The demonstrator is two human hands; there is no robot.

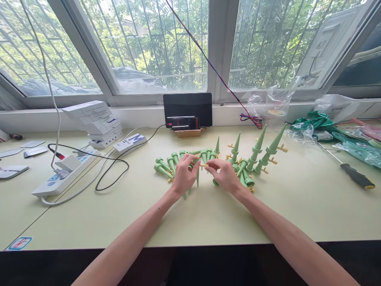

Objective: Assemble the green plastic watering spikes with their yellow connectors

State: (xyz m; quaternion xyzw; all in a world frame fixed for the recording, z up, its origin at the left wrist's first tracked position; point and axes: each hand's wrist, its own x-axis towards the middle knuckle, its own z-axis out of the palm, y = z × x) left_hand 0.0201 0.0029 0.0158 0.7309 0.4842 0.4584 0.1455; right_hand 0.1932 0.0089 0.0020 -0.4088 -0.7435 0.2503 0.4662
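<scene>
My left hand [183, 175] is closed around a green cone-shaped plastic spike [197, 177] that points down toward the table. My right hand [224, 174] pinches a small tan peg [204, 165] between thumb and fingers, its tip touching the top of that spike. Both hands hover just above the pale green table [190, 214], over a pile of several green spikes [166, 165]. To the right, several more spikes [257, 153] with tan pegs fitted lie and stand together.
A phone [185, 123] leans on a dark stand by the window. At the left lie a white power strip [64, 172] with cables and stacked white boxes [97, 123]. A screwdriver [355, 176] and plastic bags [355, 149] lie at the right.
</scene>
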